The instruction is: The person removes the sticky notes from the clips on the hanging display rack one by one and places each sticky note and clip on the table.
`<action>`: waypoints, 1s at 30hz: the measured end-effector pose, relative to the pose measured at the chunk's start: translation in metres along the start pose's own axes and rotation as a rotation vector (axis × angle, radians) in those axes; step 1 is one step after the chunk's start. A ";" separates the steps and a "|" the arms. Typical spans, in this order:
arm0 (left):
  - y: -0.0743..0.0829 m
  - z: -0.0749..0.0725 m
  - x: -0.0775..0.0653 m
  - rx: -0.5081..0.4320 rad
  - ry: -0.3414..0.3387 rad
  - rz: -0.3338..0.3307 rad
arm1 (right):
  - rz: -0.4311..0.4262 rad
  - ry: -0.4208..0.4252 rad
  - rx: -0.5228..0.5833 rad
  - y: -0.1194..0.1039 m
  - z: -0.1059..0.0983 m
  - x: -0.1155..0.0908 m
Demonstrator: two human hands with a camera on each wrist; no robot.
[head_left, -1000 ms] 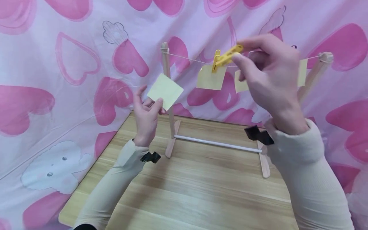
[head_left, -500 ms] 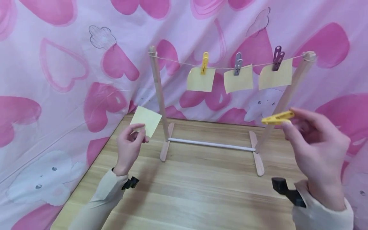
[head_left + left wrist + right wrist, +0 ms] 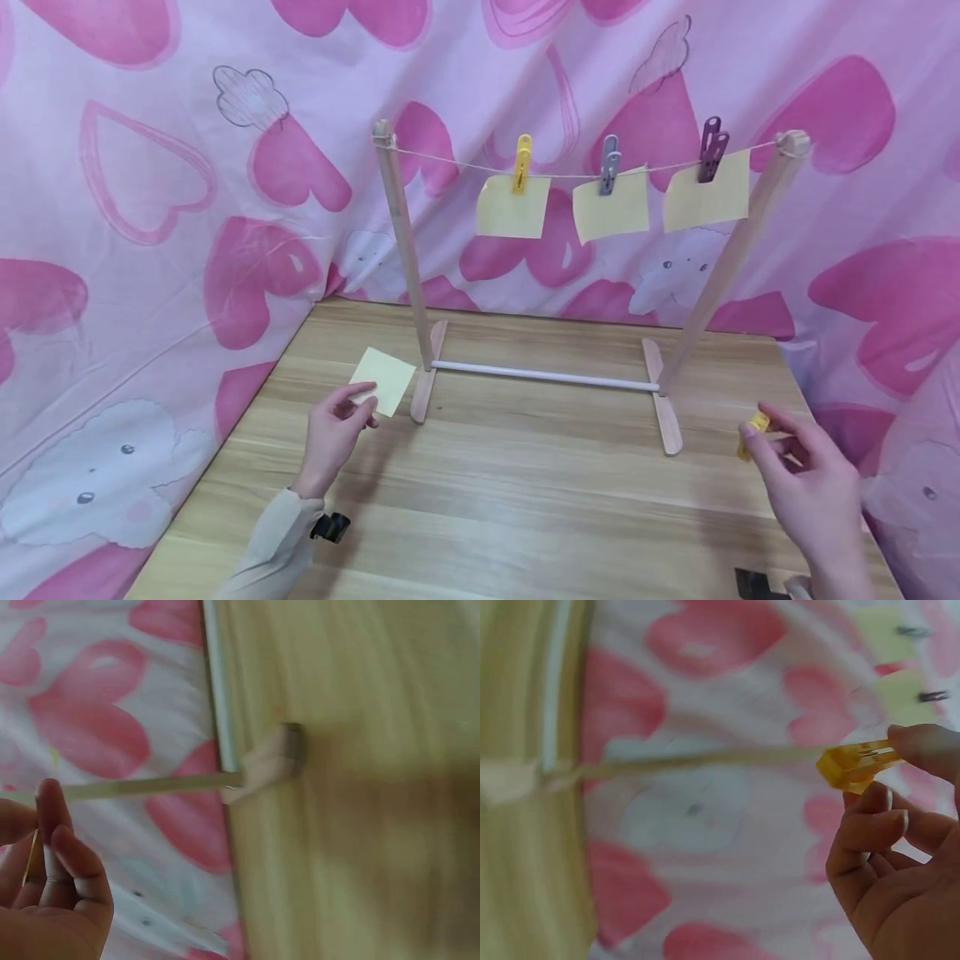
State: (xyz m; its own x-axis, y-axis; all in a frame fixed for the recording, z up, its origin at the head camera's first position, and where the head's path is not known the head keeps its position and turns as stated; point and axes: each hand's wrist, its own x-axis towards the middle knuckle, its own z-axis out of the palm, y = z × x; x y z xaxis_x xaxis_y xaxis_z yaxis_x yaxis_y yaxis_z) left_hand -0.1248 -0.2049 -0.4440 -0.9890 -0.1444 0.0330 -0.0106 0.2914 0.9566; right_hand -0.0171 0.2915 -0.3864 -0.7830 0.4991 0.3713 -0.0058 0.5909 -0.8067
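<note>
My left hand (image 3: 332, 437) pinches a pale yellow sticky note (image 3: 386, 381) by its lower edge, left of the wooden stand. Over the right side of the table, my right hand (image 3: 813, 492) holds a yellow clothespin (image 3: 752, 435) between thumb and fingers; the right wrist view also shows this clothespin (image 3: 857, 762). On the string between the posts hang three notes: a left note (image 3: 513, 212) under a yellow clothespin (image 3: 522, 165), a middle note (image 3: 611, 213) under a grey clothespin (image 3: 609, 167), and a right note (image 3: 707, 200) under a dark purple clothespin (image 3: 712, 152).
The stand has a left post (image 3: 405, 242), a right post (image 3: 723, 271) and a white rod (image 3: 543, 377) low between its feet. It stands on a wood-grain table (image 3: 525, 492). A pink heart-patterned cloth (image 3: 172, 333) hangs behind and at the sides.
Both hands have come down from string height, the left with its note and the right with its clothespin. The right hand has also moved rightward, away from the line.
</note>
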 end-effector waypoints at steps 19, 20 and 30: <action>-0.060 -0.010 0.006 0.249 -0.108 -0.250 | 0.177 -0.318 -0.455 0.110 0.007 -0.017; -0.062 -0.009 0.007 0.265 -0.110 -0.248 | 0.184 -0.324 -0.460 0.112 0.008 -0.017; -0.068 -0.002 0.008 0.465 -0.145 -0.155 | 0.199 -0.407 -0.485 0.123 0.014 -0.014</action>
State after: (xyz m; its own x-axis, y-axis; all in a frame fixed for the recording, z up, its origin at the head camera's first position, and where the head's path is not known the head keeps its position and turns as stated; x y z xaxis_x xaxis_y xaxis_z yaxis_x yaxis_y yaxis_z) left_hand -0.1318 -0.2279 -0.5077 -0.9806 -0.0959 -0.1708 -0.1904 0.6716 0.7160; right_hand -0.0161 0.3482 -0.4970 -0.9132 0.4051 -0.0438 0.3695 0.7780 -0.5081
